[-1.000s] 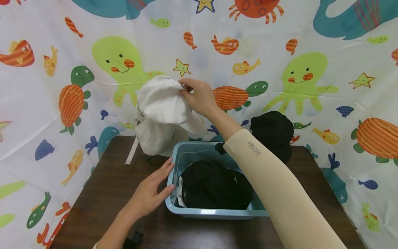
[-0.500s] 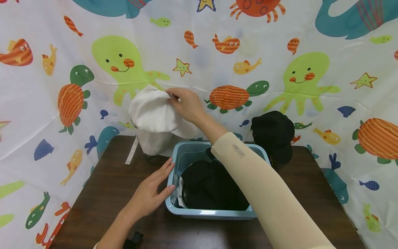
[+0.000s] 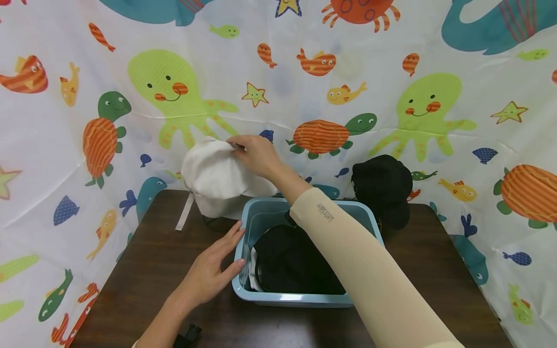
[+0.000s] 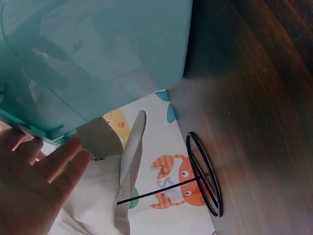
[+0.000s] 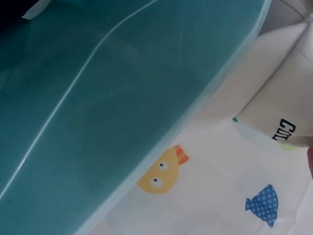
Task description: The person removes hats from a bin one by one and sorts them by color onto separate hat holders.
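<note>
My right hand [image 3: 256, 155] pinches the crown of a white cap [image 3: 211, 169] in the head view. The cap sits low over another off-white cap [image 3: 217, 208], which is on a thin black wire stand [image 4: 161, 189] seen in the left wrist view. Dark letters show on a white cap [image 5: 274, 98] in the right wrist view, with a fingertip at the frame's edge. My left hand [image 3: 209, 270] rests with extended fingers against the left rim of a light blue plastic basin [image 3: 304, 299]. Inside the basin lies a black cap [image 3: 291, 261], partly hidden by my right sleeve.
Behind the basin's right corner a black cap [image 3: 380, 188] stands raised above the dark wooden table [image 3: 161, 251]. A sea-animal curtain [image 3: 278, 38] hangs along the table's back. A white strap [image 3: 184, 212] dangles at the left of the white caps.
My right hand has come down and slightly left, lowering the white cap onto the off-white one, which is now mostly covered. The left hand has stayed at the basin's rim.
</note>
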The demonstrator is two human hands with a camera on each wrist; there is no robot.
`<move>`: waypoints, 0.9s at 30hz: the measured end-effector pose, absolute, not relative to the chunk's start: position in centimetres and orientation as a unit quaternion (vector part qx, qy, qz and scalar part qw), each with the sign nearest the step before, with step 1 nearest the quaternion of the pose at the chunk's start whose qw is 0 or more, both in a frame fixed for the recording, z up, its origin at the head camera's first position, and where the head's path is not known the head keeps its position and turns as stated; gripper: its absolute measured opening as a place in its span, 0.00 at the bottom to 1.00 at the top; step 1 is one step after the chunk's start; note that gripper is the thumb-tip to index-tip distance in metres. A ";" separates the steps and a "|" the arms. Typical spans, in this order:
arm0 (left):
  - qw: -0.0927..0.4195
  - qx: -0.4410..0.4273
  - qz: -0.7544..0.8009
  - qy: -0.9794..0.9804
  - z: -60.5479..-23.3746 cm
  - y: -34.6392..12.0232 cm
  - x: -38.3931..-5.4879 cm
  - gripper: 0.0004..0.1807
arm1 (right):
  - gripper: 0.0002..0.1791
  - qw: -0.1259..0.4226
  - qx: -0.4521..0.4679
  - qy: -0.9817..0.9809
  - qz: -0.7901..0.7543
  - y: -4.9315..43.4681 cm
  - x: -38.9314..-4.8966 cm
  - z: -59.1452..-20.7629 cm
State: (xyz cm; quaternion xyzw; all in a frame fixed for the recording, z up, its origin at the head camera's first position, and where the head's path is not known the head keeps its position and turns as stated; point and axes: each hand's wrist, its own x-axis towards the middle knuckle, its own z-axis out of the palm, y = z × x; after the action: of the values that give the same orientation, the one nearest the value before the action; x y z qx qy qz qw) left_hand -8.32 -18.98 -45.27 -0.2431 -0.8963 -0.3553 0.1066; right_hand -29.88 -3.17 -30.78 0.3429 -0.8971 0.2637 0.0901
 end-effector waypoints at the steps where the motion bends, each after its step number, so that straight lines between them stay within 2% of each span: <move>1: 0.106 -0.243 -0.355 -0.896 -45.3 -19.0 -8.3 0.36 | 0.20 0.088 0.343 -0.898 0.261 -3.3 -29.9 -30.8; 10: 0.108 -0.242 -0.360 -0.894 -45.3 -18.9 -8.3 0.36 | 0.21 0.097 0.365 -0.898 0.228 -3.5 -29.7 -31.0; 27: 0.104 -0.238 -0.362 -0.895 -45.5 -19.0 -8.4 0.36 | 0.25 0.058 0.385 -0.906 0.166 -3.5 -29.3 -31.6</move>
State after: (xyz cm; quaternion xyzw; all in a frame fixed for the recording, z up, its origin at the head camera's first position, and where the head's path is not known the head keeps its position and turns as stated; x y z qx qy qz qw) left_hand -8.37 -18.96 -45.47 -0.2384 -0.8951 -0.3620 0.1043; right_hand -29.28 -3.55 -31.62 0.3847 -0.9060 0.1665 0.0578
